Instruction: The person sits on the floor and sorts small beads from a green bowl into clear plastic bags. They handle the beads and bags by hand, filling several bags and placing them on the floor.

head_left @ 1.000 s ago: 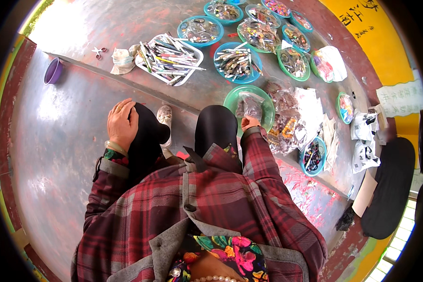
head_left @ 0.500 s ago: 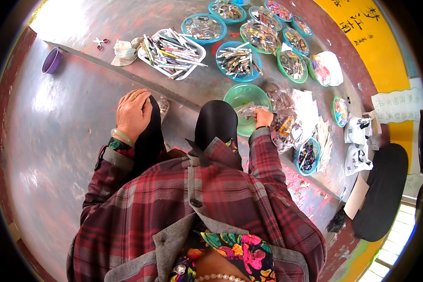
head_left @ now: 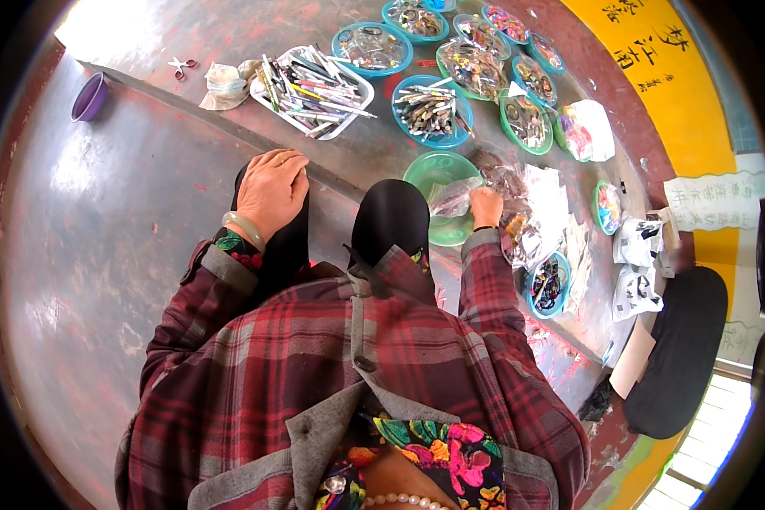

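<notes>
Concrete ledge (head_left: 365,157) carries bowls; right hand (head_left: 486,206) fingers pinch clear bag (head_left: 455,197); left hand (head_left: 270,189) lies flat, fingers together.

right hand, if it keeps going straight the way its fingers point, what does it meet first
Probably the clear plastic bag that the right hand already grips, lying over the green bowl. Beyond it, likely the bowl itself. Depth is hard to judge through the fisheye.

Purple bowl (head_left: 88,95) at far left; scissors (head_left: 179,64) beside crumpled cloth (head_left: 223,84); white tray of pens (head_left: 312,81); blue bowl of small items (head_left: 429,110); black cushion (head_left: 680,348) at right.
</notes>
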The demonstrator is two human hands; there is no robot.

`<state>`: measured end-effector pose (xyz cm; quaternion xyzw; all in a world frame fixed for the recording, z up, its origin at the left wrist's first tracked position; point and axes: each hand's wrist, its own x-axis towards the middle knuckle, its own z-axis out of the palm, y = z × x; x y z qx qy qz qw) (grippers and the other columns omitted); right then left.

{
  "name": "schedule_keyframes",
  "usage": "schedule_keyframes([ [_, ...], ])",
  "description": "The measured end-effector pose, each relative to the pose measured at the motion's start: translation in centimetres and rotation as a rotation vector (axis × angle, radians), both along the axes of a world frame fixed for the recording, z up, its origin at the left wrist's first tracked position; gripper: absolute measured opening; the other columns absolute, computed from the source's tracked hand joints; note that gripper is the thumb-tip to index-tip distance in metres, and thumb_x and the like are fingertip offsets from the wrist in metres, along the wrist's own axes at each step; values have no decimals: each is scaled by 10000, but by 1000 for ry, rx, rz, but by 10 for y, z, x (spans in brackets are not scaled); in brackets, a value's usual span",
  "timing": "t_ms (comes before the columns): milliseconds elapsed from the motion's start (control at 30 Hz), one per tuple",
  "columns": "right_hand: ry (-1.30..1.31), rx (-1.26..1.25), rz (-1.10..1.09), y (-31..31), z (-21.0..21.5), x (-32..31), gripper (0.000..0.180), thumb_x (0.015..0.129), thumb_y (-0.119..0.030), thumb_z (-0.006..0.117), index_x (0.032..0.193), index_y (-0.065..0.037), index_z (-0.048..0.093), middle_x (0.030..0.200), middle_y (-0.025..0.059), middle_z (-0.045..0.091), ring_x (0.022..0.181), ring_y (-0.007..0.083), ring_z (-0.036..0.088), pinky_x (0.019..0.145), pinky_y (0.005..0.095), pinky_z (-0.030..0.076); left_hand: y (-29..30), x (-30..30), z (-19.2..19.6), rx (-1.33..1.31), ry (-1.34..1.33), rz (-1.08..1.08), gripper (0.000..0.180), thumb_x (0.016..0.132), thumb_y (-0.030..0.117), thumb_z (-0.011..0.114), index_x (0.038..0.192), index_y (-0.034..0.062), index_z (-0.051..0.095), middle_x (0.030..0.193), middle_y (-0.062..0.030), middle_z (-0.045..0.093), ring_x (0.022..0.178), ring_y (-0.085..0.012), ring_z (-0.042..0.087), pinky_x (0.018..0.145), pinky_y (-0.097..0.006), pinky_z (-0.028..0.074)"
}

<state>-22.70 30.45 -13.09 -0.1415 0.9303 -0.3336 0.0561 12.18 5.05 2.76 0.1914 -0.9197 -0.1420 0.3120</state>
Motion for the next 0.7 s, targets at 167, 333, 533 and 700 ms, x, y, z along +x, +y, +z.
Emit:
schedule_keyframes([
  [167,72,-112,37,0,14,6,218,656,-225,584,669,-9,600,616,145,588,568,241,569,593,331,435,1,-5,0,1,-3,-16,158,740,70,562,886,39,613,927,-95,626,914,-260,574,809,-364,424],
  [333,23,-287,65,-6,24,5,218,656,-219,600,698,-5,606,612,105,594,576,164,557,587,308,430,3,-9,2,10,-16,-17,159,739,74,561,887,42,613,929,-95,626,918,-261,573,823,-365,421],
  [533,-107,-522,36,-11,35,8,134,671,-131,599,636,-10,552,570,-34,488,551,47,409,524,228,359,4,-11,1,18,-15,-35,164,741,79,559,893,44,610,929,-96,625,921,-262,572,827,-371,417],
  [700,-117,-601,70,-11,60,18,77,701,-60,570,646,-28,527,580,-67,435,561,27,367,514,201,323,4,-11,0,21,-25,-42,161,742,77,557,890,44,610,931,-96,624,925,-261,572,825,-370,417],
])
